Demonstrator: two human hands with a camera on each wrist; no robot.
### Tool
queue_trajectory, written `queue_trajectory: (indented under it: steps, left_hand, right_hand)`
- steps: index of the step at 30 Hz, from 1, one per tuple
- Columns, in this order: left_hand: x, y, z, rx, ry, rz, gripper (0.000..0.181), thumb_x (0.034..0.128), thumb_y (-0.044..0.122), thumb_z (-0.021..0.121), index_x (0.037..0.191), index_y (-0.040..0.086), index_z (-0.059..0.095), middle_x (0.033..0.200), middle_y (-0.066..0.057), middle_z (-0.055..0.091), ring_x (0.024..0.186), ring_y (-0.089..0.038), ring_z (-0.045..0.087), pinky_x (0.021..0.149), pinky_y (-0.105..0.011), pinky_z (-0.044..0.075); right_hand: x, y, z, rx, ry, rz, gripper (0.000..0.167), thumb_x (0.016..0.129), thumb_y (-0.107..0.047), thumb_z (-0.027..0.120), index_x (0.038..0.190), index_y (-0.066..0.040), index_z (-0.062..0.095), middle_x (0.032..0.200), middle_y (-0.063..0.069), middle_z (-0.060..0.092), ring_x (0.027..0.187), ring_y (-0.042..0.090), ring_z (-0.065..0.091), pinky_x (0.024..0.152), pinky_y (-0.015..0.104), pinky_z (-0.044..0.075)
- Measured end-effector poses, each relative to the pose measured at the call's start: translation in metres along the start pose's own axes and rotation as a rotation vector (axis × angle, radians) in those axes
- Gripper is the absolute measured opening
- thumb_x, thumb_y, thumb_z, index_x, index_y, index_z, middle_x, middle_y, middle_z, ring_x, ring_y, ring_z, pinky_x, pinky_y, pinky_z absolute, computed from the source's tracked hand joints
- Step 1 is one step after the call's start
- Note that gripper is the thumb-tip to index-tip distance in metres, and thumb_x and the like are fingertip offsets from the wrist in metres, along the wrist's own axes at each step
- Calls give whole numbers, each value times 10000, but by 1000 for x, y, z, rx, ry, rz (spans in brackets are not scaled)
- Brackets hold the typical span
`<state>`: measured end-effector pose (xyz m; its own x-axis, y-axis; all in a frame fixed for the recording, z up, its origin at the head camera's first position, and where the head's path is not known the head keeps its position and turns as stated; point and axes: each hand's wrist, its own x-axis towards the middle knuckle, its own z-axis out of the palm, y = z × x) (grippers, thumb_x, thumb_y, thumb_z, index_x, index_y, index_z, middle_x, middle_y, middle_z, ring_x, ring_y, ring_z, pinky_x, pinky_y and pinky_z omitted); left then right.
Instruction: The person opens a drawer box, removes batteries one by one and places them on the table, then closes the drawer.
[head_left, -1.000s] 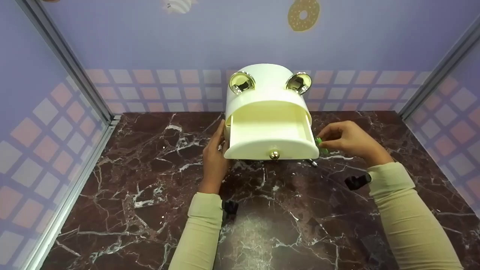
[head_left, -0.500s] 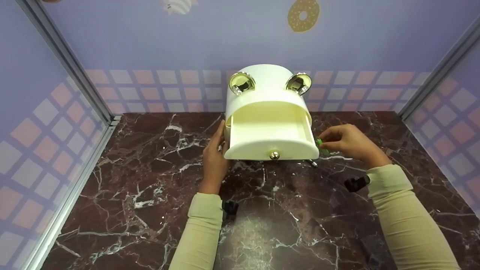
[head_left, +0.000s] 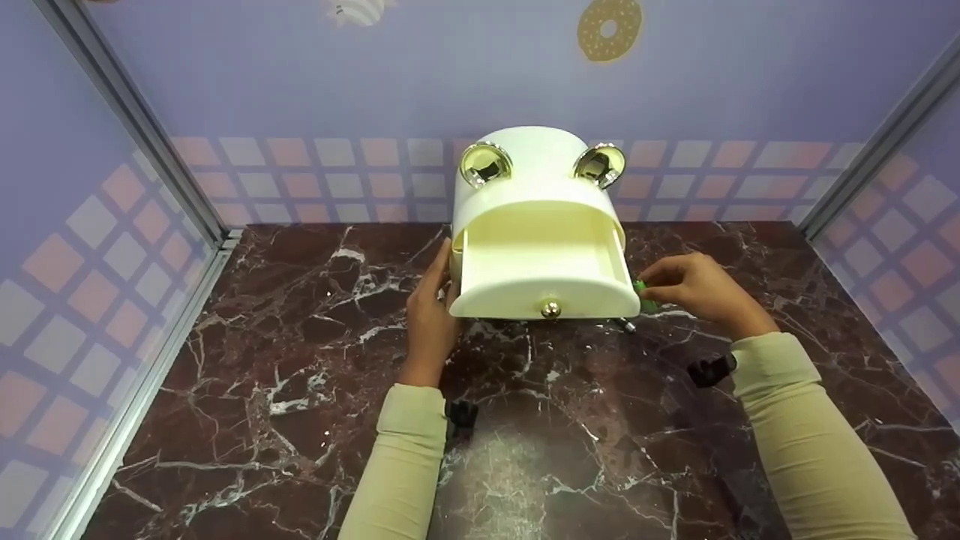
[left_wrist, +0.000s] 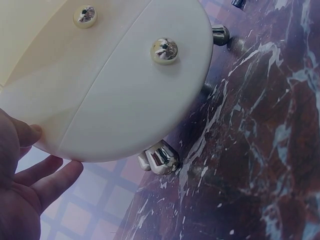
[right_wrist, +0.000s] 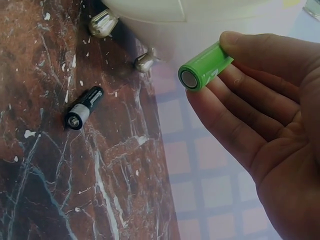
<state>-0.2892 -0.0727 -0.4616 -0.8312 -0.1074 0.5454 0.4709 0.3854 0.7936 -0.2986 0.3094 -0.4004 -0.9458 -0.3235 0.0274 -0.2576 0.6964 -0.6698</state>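
Note:
A white storage box [head_left: 534,176] with round gold eyes stands against the back wall. Its upper drawer [head_left: 544,298], with a gold knob, is pulled out and the inside looks bare. My left hand [head_left: 433,330] rests along the box's left side; in the left wrist view the thumb and fingertips touch its rounded edge. To the right of the drawer, my right hand [head_left: 694,289] pinches a green battery [right_wrist: 206,66] between thumb and fingers, its flat metal end facing out. A dark battery with a silvery band [right_wrist: 84,107] lies on the tabletop near the box's feet.
Shiny metal feet [left_wrist: 162,157] hold the box up off the dark red marbled tabletop [head_left: 300,420]. A lower front with its own knob [left_wrist: 164,51] shows in the left wrist view. Purple patterned walls [head_left: 397,82] enclose the back and both sides.
My right hand, with the green battery, has shifted very slightly down in the head view. The left hand, box and drawer stay as they were.

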Motion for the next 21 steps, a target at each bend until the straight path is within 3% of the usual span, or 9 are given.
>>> queue_trajectory:
  steps: [10, 15, 21]
  left_hand:
    - [0, -2, 0, 6, 1, 5, 566, 968, 41, 554, 1485, 224, 410, 1462, -22, 506, 1135, -225, 644, 955, -299, 543]
    - [0, -1, 0, 0, -8, 0, 573, 970, 33, 549, 1489, 226, 403, 1448, -32, 520, 1150, -220, 635, 966, -317, 540]
    - [0, -1, 0, -21, -12, 25, 579, 969, 40, 553, 1493, 228, 394, 1458, -39, 508, 1179, -209, 622, 966, -282, 535]
  right_hand:
    - [0, 5, 5, 79, -7, 50, 274, 846, -237, 752, 1032, -44, 696, 984, 188, 719, 862, 310, 700, 705, 267, 602]
    - [0, 8, 8, 78, 1, 63, 261, 852, -248, 750, 1025, -58, 702, 964, 160, 718, 880, 332, 691, 716, 301, 608]
    - [1, 13, 12, 29, 27, 72, 229, 863, -226, 738, 1013, -56, 706, 921, 131, 718, 812, 257, 692, 677, 279, 599]
